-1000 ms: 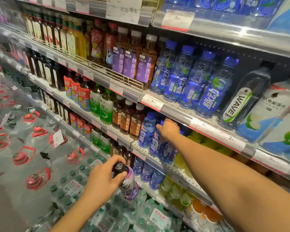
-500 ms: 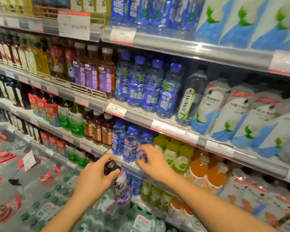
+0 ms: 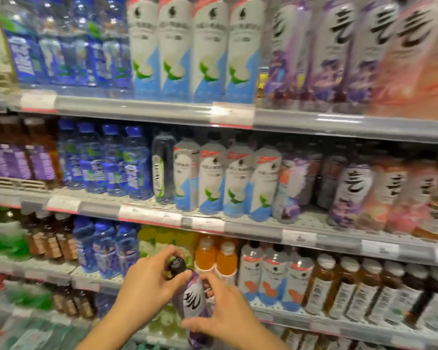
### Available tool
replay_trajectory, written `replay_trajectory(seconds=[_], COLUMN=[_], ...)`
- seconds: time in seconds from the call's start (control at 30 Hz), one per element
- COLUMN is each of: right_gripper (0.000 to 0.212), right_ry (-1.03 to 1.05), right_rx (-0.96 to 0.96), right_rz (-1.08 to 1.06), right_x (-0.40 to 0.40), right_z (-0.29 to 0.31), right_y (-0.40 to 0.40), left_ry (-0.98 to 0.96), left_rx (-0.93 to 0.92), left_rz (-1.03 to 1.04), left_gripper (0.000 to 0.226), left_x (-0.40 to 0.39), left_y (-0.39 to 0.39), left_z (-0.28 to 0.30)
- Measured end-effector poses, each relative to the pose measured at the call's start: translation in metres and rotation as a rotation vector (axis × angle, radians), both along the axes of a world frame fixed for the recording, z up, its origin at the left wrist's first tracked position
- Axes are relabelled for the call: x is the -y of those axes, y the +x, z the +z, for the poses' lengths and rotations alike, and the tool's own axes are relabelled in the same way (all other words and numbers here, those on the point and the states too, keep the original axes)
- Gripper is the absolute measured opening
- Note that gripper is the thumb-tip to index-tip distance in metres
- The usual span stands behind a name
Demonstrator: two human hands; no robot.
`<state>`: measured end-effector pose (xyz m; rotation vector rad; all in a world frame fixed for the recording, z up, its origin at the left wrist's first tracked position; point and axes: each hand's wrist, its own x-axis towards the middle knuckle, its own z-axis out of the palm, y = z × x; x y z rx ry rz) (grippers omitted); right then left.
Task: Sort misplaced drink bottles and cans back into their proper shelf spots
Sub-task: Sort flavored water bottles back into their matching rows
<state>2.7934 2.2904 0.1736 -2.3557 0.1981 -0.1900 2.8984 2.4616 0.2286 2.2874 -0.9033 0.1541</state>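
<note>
A purple-and-white bottle (image 3: 194, 301) with a black cap is held low in the middle of the view, in front of the shelves. My left hand (image 3: 144, 289) grips its neck just under the cap. My right hand (image 3: 225, 311) curls round its body from the right. Matching purple-labelled bottles (image 3: 349, 188) stand on the middle shelf at the right, and larger ones (image 3: 321, 54) on the top shelf. The whole view is motion-blurred.
Blue sport-drink bottles (image 3: 111, 162) fill the left of the shelves, white-and-blue coconut-water bottles (image 3: 225, 183) the middle. One clear bottle (image 3: 163, 168) stands between them. Orange drinks (image 3: 215, 258) and brown tea bottles (image 3: 339, 289) line the lower shelf behind my hands. Grey shelf rails (image 3: 263, 231) carry price tags.
My view has swung right and up along the shelves. My right hand left the blue bottles and came back onto the purple bottle, which my left hand kept holding.
</note>
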Motion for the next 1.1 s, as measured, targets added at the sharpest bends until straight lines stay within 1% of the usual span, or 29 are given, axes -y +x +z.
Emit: replay_trajectory(seconds=[0.03, 0.07, 0.17, 0.27, 0.33, 0.4, 0.43, 0.47, 0.53, 0.73, 0.8, 0.87, 0.97, 1.1], right_gripper=[0.099, 0.102, 0.082, 0.076, 0.07, 0.065, 0.063, 0.06, 0.054, 0.054, 0.053, 0.051, 0.048, 0.048], right_ry=[-0.005, -0.01, -0.001, -0.019, -0.025, 0.008, -0.002, -0.017, -0.022, -0.048, -0.05, -0.031, -0.034, -0.103], right_rx=[0.007, 0.009, -0.013, 0.019, 0.075, 0.142, 0.175, 0.2, 0.259, 0.547, 0.607, 0.628, 0.603, 0.579], right_rz=[-0.042, -0.085, -0.214, -0.285, -0.342, -0.4, -0.428, -0.455, -0.497, -0.599, -0.657, -0.669, -0.663, -0.682], right_x=[0.011, 0.022, 0.052, 0.082, 0.1, 0.117, 0.127, 0.137, 0.155, 0.193, 0.2, 0.204, 0.206, 0.204], right_z=[0.002, 0.005, 0.017, 0.022, 0.028, 0.039, 0.045, 0.053, 0.069, 0.135, 0.154, 0.171, 0.186, 0.187], right_y=[-0.011, -0.022, -0.058, -0.092, -0.114, -0.133, -0.14, -0.147, -0.156, -0.151, -0.139, -0.126, -0.106, -0.082], left_ry=[0.009, 0.015, 0.007, -0.013, -0.08, -0.185, -0.197, -0.178, -0.074, 0.227, 0.309, 0.347, 0.346, 0.333], left_rx=[0.013, 0.032, 0.069, 0.057, -0.028, -0.152, -0.141, -0.066, 0.121, 0.388, 0.404, 0.405, 0.433, 0.482], left_rz=[-0.023, -0.041, -0.09, -0.14, -0.226, -0.304, -0.316, -0.305, -0.253, -0.204, -0.176, -0.154, -0.132, -0.146], left_gripper=[0.036, 0.036, 0.042, 0.047, 0.04, 0.026, 0.024, 0.025, 0.033, 0.063, 0.07, 0.075, 0.08, 0.092], left_x=[0.016, 0.031, 0.073, 0.111, 0.131, 0.146, 0.152, 0.158, 0.17, 0.205, 0.211, 0.216, 0.221, 0.215], left_y=[-0.011, -0.022, -0.054, -0.08, -0.094, -0.103, -0.104, -0.101, -0.093, -0.077, -0.076, -0.075, -0.073, -0.062], left_z=[0.005, 0.01, 0.018, 0.021, 0.029, 0.038, 0.042, 0.043, 0.039, 0.01, -0.002, -0.012, -0.024, -0.04])
